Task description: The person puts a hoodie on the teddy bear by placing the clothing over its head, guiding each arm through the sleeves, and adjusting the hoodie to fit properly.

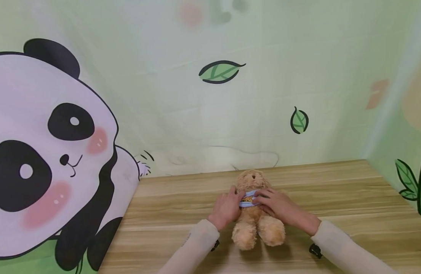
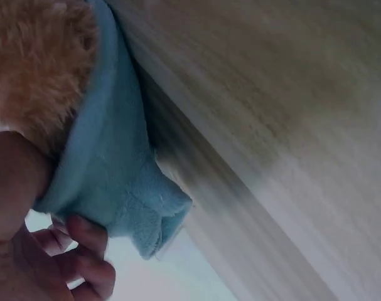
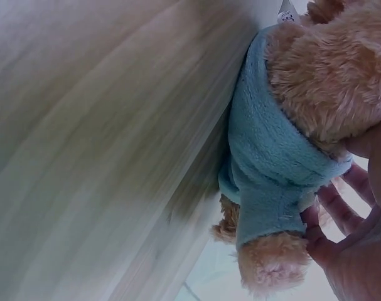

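A tan plush teddy bear (image 1: 255, 179) lies on its back on the wooden table, legs toward me. It wears a light blue shirt (image 1: 248, 199) with a printed picture on the chest. My left hand (image 1: 227, 207) pinches the shirt at the bear's left-hand side as I see it. There, the left wrist view shows a sleeve (image 2: 155, 210) with no paw visible at its end. From the other side my right hand (image 1: 279, 205) pinches the shirt's edge, thumb near the belly fur. In the right wrist view a furry paw (image 3: 275, 260) sticks out of that side's sleeve.
The wood-grain table (image 1: 333, 190) extends to both sides of the bear. Behind it hangs a pale green backdrop (image 1: 162, 95) with printed leaves and a large panda (image 1: 90, 91) at left. A white tag (image 3: 287, 12) shows by the bear.
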Demonstrator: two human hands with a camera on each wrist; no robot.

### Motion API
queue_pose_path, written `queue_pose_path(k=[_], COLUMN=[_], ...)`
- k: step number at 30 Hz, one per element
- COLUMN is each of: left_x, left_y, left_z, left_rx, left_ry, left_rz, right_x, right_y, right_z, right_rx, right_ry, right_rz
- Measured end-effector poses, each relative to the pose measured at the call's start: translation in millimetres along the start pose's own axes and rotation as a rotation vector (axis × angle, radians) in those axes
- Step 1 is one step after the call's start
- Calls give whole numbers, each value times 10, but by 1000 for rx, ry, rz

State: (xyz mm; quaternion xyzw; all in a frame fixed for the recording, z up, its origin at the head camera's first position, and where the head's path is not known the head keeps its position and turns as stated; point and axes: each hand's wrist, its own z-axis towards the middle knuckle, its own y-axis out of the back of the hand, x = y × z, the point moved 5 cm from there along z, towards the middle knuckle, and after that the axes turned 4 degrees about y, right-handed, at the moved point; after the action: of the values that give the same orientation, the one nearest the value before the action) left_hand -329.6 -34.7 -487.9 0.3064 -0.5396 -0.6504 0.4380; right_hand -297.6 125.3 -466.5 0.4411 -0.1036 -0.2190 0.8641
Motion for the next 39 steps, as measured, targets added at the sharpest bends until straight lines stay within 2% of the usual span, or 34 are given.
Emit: queue_pose_path(k=[2, 7, 10, 18, 24, 27, 29, 32, 36, 39], left_x=[-3, -25, -32, -26, -42, -16, 7, 46, 86, 134], left_y=[-5, -7, -22, -1, -7, 8, 20, 37, 90, 128], left_z=[6, 40, 56, 35, 67, 50, 29, -17, -86, -135], left_rx=[-5, -79, -102, -39, -74, -62, -35, 18, 90, 123], left_ry=[2, -8, -13, -13, 61, 74, 60, 28, 10, 28], left_rz=[12, -7, -11, -31, 3, -20, -77, -212, -435, -601], right_x=[7, 11, 9, -9, -8, 1, 7, 15, 20, 28], right_y=[5, -13, -35, -21, -46, -65, -60, -51, -75, -105], right_z=[6, 1, -7, -46, -42, -24, -20, -18, 7, 38], right_rx=[9, 9, 10, -21, -5, -15, -37, -55, -8, 46], right_ry=[-6, -12, -13, -20, -9, -2, -2, -15, -65, -94], right_rz=[-2, -7, -10, -24, -34, -28, -27, -7, 33, 35])
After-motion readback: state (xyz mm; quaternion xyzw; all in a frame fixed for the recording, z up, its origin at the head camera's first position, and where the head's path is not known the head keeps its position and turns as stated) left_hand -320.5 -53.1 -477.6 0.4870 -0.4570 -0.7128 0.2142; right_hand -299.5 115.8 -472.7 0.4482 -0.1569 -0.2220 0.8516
